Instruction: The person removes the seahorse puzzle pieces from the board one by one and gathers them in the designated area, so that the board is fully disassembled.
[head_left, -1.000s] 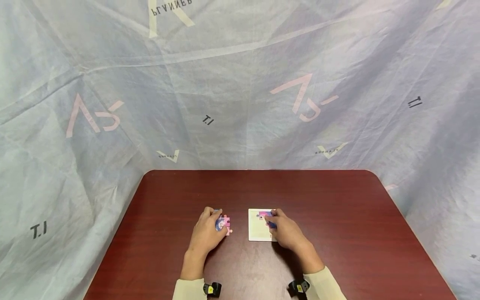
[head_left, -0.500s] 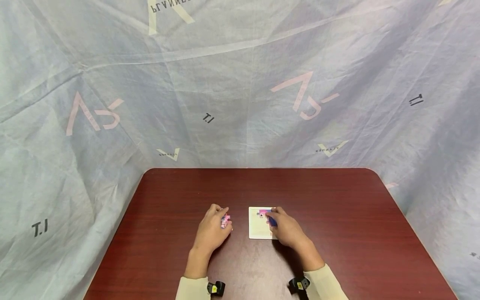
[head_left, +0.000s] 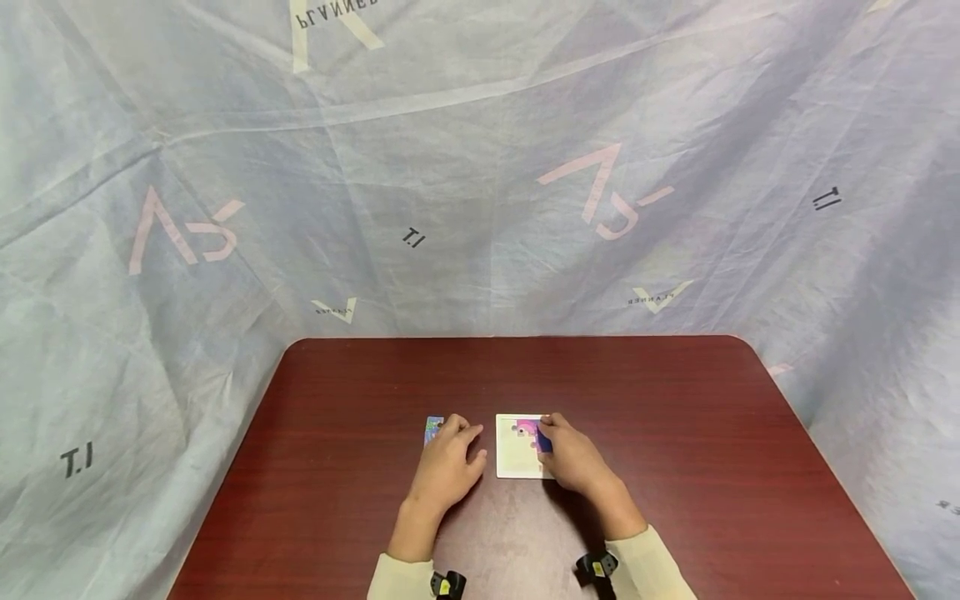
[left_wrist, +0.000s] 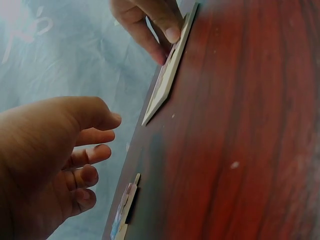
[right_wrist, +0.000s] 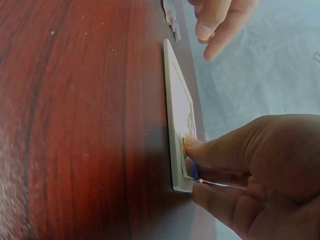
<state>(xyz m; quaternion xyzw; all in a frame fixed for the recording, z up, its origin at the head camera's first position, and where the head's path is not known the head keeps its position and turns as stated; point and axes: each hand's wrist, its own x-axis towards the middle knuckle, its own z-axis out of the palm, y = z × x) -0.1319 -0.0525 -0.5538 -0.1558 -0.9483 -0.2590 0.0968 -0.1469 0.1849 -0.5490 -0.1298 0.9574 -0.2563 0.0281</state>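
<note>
My left hand (head_left: 446,467) hovers just left of the pale square puzzle tray (head_left: 517,462), its fingers loosely bent and apart. The left wrist view shows nothing between the thumb and fingers of that hand (left_wrist: 55,160). Partly under it in the head view lies a blue-green puzzle piece (head_left: 432,429). My right hand (head_left: 581,465) grips the tray's right end, thumb on the near side and fingers at the far side, over a dark blue piece (head_left: 544,442). A pink piece (head_left: 525,428) lies in the tray's upper part. The right hand hides the tray's right edge.
The dark red table (head_left: 675,400) extends around the tray. Grey printed cloth (head_left: 450,167) hangs behind and beside it. In the left wrist view, stacked or overlapping puzzle pieces (left_wrist: 122,212) lie near the left hand.
My left hand has moved right, away from the blue-green piece and toward the tray, covering the pink pieces seen earlier beside it. The right hand has kept its place on the tray.
</note>
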